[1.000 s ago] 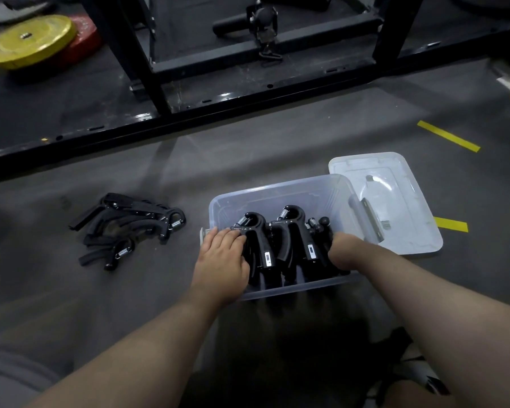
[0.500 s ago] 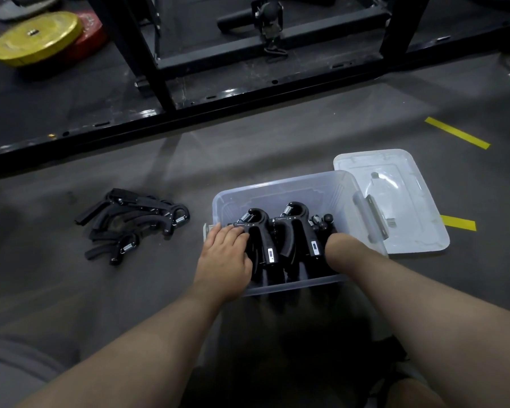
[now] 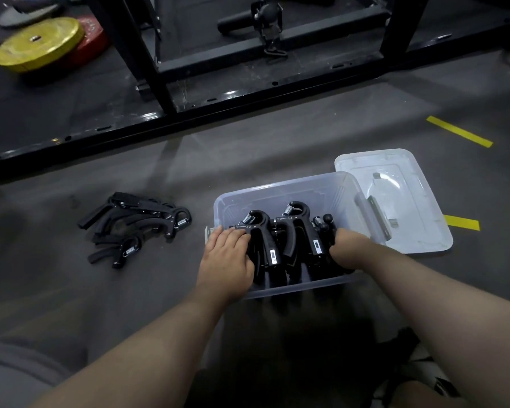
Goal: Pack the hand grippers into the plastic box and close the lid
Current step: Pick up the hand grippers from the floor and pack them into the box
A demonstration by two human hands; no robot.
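Note:
A clear plastic box [image 3: 280, 188] stands open on the grey floor in front of me. Several black hand grippers [image 3: 296, 231] stand packed side by side inside it. My left hand [image 3: 227, 260] lies with straight fingers on the leftmost gripper at the box's left end. My right hand [image 3: 349, 245] reaches into the right end against the grippers; its fingers are hidden behind the wrist. The clear lid [image 3: 409, 201] lies flat on the floor, touching the box's right side. A loose pile of hand grippers [image 3: 136, 222] lies on the floor left of the box.
A black steel rack frame [image 3: 165, 113] runs across the floor beyond the box. A yellow weight plate [image 3: 39, 44] rests on a red one at far left. Yellow tape strips [image 3: 460, 131] mark the floor to the right. A shoe [image 3: 424, 375] shows at bottom right.
Both hands stay in the box on the packed grippers, barely shifting. The view has drifted slightly.

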